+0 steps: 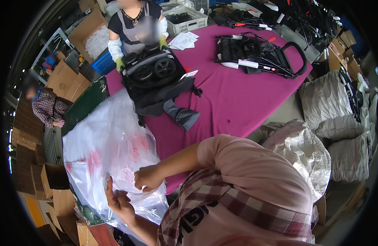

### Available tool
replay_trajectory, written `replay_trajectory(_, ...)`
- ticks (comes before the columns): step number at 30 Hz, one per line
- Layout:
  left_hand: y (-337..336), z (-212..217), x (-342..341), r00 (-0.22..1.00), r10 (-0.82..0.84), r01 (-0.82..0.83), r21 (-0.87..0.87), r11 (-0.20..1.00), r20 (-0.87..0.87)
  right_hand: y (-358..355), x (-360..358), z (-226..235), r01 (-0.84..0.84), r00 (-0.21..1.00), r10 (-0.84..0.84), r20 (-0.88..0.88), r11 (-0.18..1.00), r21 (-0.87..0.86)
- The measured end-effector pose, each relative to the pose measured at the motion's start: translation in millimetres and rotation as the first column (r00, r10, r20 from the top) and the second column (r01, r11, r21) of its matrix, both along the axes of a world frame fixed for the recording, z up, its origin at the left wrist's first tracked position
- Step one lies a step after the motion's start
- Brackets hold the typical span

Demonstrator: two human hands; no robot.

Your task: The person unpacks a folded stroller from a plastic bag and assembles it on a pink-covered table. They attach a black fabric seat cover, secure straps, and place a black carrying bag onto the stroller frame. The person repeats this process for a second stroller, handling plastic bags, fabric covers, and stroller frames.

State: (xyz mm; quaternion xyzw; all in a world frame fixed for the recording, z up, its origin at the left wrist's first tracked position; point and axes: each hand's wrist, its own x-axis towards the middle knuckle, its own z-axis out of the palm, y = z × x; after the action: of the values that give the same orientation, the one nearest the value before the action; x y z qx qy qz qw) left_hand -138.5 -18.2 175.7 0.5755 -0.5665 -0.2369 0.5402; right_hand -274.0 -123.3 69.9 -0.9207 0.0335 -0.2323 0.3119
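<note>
- The person's own torso, in a pink and plaid top, fills the lower right of the view and covers the near edge of the table (238, 102), which is draped in magenta cloth.
- The clear plastic bag (111, 151) is large, crumpled and glossy; its red printing is blurred and cannot be read, and its lower end runs out of sight behind the left hand and the person's body.
- Whether anything lies inside the bag cannot be told through the glare.
- The left hand (120, 201) comes up from the lower edge, fingers spread and half open, thumb and fingertips laid against the lower part of the bag; whether they pinch the film cannot be told.
- The right hand (148, 178) is curled into a closed grip on a fold of the bag, just above and right of the left hand; the fingertips are tucked under and hidden.
- The bag lies over the table's near left corner and hangs off its left side, above the open cardboard boxes (57, 188) on the floor.
- Just beyond the bag on the table lies a folded black stroller (154, 78), which a second person in green gloves (120, 63) holds at the far edge.
- Another folded stroller frame (258, 55) lies well apart on the table's right part.
- A third person in plaid stands at the left, partly cut by the dark rim.
</note>
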Motion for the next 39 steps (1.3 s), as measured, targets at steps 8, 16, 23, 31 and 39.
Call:
replay_trajectory(8, 44.7, -6.9, 10.2, 0.981, 0.094, -0.089, 0.040, 0.995, -0.168, -59.7, 1.2, 53.0, 0.051, 0.995, -0.023, -0.097, 0.953, 0.299)
replay_trajectory(16, 148.7, -15.3, 49.5, 0.830, 0.497, -0.515, -0.006, 0.857, -0.253, -36.3, 66.5, 68.2, -0.131, 0.969, 0.190, -0.158, 0.937, 0.325)
replay_trajectory(23, 217.8, 61.2, 45.9, 0.311, 0.859, -0.864, -0.497, 0.077, -0.406, -52.8, 106.4, 141.8, -0.546, 0.792, 0.609, 0.050, 0.669, 0.503)
replay_trajectory(31, 55.1, -1.6, 47.4, 0.918, 0.374, -0.365, 0.082, 0.927, -0.135, -79.2, 94.2, 104.0, 0.351, 0.763, -0.413, 0.497, 0.911, 0.218)
replay_trajectory(39, -49.4, -43.9, 81.6, 0.811, 0.380, -0.341, 0.168, 0.925, -0.445, 22.1, -3.4, 33.2, -0.091, 0.825, 0.269, -0.498, 0.932, 0.352)
